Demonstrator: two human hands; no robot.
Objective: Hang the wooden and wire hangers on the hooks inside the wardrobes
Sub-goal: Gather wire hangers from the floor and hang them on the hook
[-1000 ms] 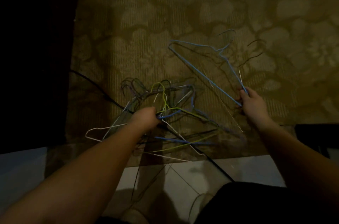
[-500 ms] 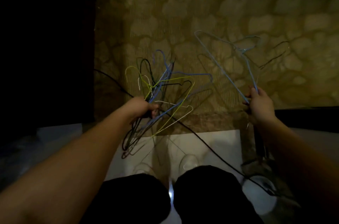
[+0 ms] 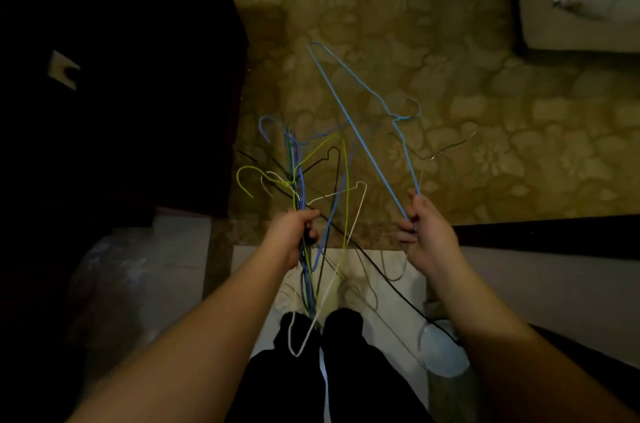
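One blue wire hanger [image 3: 363, 142] gripped in the right hand [image 3: 424, 232], a tangled bunch of hangers [image 3: 311, 194], too knotted to count, clutched in the left hand [image 3: 294, 232], above a patterned carpet [image 3: 485, 110].

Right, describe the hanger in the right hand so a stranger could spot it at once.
Start at the patterned carpet filling the upper middle of the view. Over it, the right hand grips one corner of a light blue wire hanger. Unlike the tangled bundle of hangers gripped by the left hand, it stands alone, its full triangle and hook visible.
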